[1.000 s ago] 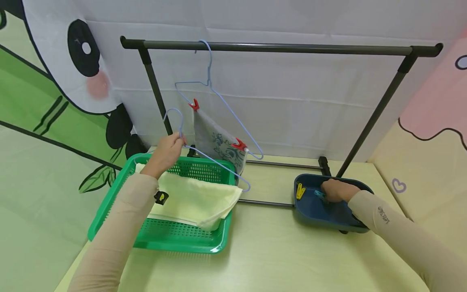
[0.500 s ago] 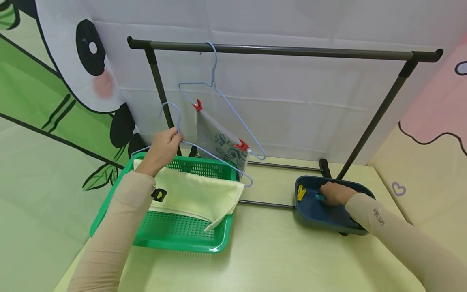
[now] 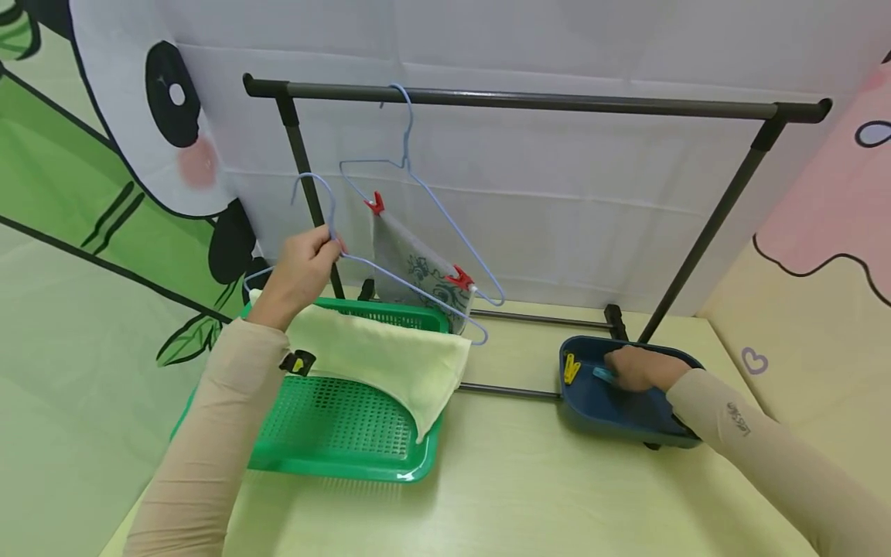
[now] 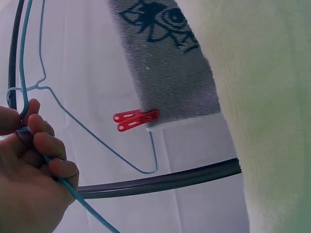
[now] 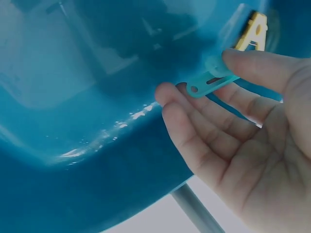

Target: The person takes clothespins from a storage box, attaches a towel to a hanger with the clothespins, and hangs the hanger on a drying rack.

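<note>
My left hand (image 3: 299,267) grips a light blue wire hanger (image 3: 411,288) just below its hook, over the green basket. Below the hanger hangs a pale yellow cloth (image 3: 379,344), its lower corner dipping toward the basket; how it is fastened is hidden by the hand. In the left wrist view the fingers curl round the hanger's wire, and the cloth (image 4: 262,107) fills the right side. At the right, my right hand (image 3: 635,368) is inside a dark blue tub (image 3: 629,427). Thumb and fingers pinch a teal clothespin (image 5: 211,86), with a yellow clothespin (image 5: 255,31) beyond it.
A dark rack (image 3: 529,102) spans the table's back. From its bar hangs another blue hanger (image 3: 452,220), with a grey patterned cloth (image 3: 418,263) held by red clothespins (image 3: 459,278). The green basket (image 3: 411,468) stands at the left.
My left hand has risen slightly up and left with the hanger, and the yellow cloth has lifted, baring more basket floor. The teal clothespin shows more clearly in my right hand.
</note>
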A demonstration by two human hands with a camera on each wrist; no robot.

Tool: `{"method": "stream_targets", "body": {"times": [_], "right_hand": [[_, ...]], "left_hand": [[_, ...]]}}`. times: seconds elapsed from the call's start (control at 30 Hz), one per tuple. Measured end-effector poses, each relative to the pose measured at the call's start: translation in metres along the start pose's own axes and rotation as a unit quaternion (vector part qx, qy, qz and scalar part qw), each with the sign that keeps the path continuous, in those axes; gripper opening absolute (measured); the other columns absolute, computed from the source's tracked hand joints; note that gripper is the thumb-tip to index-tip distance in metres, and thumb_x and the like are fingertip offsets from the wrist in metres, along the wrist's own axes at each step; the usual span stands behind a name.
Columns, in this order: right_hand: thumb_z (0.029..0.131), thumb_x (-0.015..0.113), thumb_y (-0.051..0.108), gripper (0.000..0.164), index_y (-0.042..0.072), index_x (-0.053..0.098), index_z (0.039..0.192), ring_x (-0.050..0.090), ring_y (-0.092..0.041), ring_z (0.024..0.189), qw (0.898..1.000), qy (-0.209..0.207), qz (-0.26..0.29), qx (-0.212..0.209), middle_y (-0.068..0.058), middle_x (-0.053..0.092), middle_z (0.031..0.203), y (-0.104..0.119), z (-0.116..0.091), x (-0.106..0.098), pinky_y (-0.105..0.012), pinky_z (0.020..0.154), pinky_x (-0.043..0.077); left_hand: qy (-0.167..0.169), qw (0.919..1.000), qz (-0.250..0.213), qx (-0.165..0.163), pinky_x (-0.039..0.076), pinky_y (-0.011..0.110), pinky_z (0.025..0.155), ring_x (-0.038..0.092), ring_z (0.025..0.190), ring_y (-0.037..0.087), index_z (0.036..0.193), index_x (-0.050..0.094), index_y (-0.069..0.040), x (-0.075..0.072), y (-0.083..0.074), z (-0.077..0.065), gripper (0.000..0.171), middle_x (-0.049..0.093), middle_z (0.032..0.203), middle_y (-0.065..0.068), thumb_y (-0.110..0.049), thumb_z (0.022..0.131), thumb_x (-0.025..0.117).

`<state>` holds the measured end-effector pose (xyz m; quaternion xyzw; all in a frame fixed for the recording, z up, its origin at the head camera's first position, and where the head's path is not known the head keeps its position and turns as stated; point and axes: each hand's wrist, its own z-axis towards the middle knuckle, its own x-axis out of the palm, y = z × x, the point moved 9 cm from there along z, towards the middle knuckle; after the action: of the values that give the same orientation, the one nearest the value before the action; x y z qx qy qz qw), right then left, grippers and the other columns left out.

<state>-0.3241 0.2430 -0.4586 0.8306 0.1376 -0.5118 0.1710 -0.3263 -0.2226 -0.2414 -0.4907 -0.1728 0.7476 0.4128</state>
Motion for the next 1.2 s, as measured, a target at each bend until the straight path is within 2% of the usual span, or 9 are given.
{"method": "stream_targets", "body": {"times": [0.3,0.6,0.8,0.9,1.0,1.2], "right_hand": [[0.093,0.057,0.008,0.009,0.004,0.06,0.1,0.05,-0.017,0.069,1.0,-0.009,0.017,-0.018,-0.003,0.056,0.084,0.016,-0.011,-0.016,-0.036,0.063,0.043],[0.094,0.054,0.005,0.009,0.006,0.061,0.1,0.047,-0.016,0.072,0.996,-0.049,0.049,-0.058,0.0,0.055,0.086,0.032,-0.018,-0.034,-0.034,0.065,0.041],[0.096,0.05,0.006,0.017,0.004,0.06,0.11,0.049,-0.016,0.075,0.993,-0.07,0.077,-0.063,-0.004,0.058,0.095,0.036,-0.025,-0.042,-0.035,0.067,0.041],[0.097,0.05,0.009,0.025,0.001,0.056,0.12,0.057,-0.023,0.087,0.992,-0.077,0.08,-0.06,-0.012,0.06,0.108,0.038,-0.03,-0.045,-0.04,0.074,0.046],[0.099,0.049,0.011,0.031,0.0,0.052,0.127,0.059,-0.029,0.099,0.991,-0.085,0.088,-0.056,-0.018,0.056,0.12,0.042,-0.035,-0.051,-0.044,0.08,0.047],[0.098,0.049,0.009,0.032,-0.003,0.051,0.128,0.057,-0.032,0.104,0.983,-0.127,0.108,-0.072,-0.019,0.055,0.123,0.054,-0.048,-0.066,-0.047,0.082,0.047]], "left_hand": [[-0.014,0.9996,-0.011,0.021,0.029,0.032,0.058,0.036,0.06,0.023,0.084,0.058,-0.004,-0.005,-0.025,0.004,0.029,0.046,0.069,0.01,-0.02,0.1,0.04],[-0.013,0.9984,-0.017,0.052,0.029,0.032,0.056,0.035,0.06,0.023,0.088,0.06,-0.001,-0.005,-0.047,0.006,0.027,0.042,0.068,0.01,-0.017,0.1,0.041],[-0.016,0.9985,-0.02,0.049,0.026,0.031,0.052,0.033,0.056,0.021,0.085,0.057,-0.003,-0.002,-0.054,0.007,0.027,0.04,0.067,0.009,-0.018,0.1,0.041],[-0.011,0.9985,-0.031,0.042,0.025,0.03,0.053,0.032,0.057,0.021,0.084,0.056,-0.003,0.002,-0.059,0.007,0.026,0.04,0.067,0.009,-0.017,0.1,0.042],[-0.008,0.9985,-0.04,0.037,0.024,0.03,0.054,0.032,0.059,0.021,0.085,0.057,-0.002,0.006,-0.064,0.007,0.026,0.043,0.069,0.009,-0.017,0.101,0.042],[-0.009,0.9984,-0.046,0.032,0.027,0.03,0.057,0.035,0.062,0.022,0.095,0.061,-0.002,0.012,-0.07,0.008,0.028,0.047,0.074,0.01,-0.02,0.102,0.04]]}}
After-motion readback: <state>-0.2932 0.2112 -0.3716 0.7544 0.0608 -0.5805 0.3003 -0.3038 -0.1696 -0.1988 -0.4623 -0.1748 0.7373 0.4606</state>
